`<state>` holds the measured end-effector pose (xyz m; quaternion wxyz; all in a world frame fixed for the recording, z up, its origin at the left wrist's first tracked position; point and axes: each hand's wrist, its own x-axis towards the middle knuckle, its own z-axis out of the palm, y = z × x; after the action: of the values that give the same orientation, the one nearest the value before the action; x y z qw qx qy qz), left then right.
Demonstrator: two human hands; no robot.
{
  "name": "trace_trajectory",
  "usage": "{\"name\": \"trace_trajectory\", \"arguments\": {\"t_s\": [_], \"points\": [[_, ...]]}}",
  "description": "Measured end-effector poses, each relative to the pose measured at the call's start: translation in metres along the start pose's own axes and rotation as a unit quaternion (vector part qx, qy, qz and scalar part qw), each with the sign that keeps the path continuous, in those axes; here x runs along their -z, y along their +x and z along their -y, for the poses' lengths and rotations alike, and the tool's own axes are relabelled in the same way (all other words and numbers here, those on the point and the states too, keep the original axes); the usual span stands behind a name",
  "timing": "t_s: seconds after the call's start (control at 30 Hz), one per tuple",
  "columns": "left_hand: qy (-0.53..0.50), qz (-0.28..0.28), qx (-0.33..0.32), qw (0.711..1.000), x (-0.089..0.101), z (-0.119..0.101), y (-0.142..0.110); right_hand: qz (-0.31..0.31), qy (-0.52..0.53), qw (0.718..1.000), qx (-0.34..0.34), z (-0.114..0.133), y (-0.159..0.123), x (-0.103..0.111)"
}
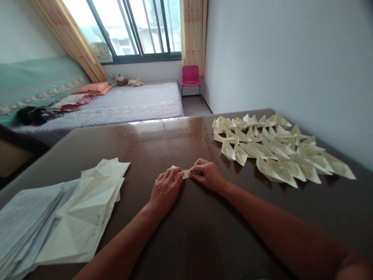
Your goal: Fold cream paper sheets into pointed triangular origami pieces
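Small folded cream-coloured paper piece [186,174] sits near the middle of the glossy dark-brown surface [140,149], held at both ends: the left hand [167,187] has its fingers curled over one end, and the right hand [210,176] pinches the other between thumb and fingers. To the right stand rows of cream, pointed, boat-shaped paper folds [275,171]; to the left lies a stack of creased, partly printed paper sheets [80,221]

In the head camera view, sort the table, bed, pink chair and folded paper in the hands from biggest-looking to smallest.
1. Table, nearest to the camera among these furnishings
2. Bed
3. Pink chair
4. Folded paper
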<state>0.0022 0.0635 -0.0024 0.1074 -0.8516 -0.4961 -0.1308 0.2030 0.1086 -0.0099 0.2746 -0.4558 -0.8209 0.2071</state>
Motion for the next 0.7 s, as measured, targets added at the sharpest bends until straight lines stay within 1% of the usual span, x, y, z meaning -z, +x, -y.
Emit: {"name": "trace_trajectory", "arguments": {"t_s": [0.13, 0.3, 0.43, 0.57, 0.7], "points": [[0.009, -0.016, 0.02, 1.0, -0.002, -0.001, -0.001, 0.018, -0.027, 0.998, 0.056, -0.002, 0.0, -0.002], [0.009, 0.02, 0.006, 1.0, 0.004, -0.001, -0.003, 0.025, -0.047, 0.995, 0.086, -0.001, -0.001, -0.001], [0.006, 0.005, -0.002, 1.0, 0.008, -0.001, -0.005, 0.048, -0.08, 0.989, 0.117, 0.007, -0.002, 0.004], [0.001, -0.015, -0.003, 1.0, 0.008, -0.001, -0.004, 0.057, -0.116, 0.982, 0.137, 0.013, -0.003, 0.007], [-0.001, -0.013, -0.002, 1.0, 0.008, -0.001, -0.004, 0.077, -0.12, 0.977, 0.156, 0.016, -0.004, 0.011]]}}
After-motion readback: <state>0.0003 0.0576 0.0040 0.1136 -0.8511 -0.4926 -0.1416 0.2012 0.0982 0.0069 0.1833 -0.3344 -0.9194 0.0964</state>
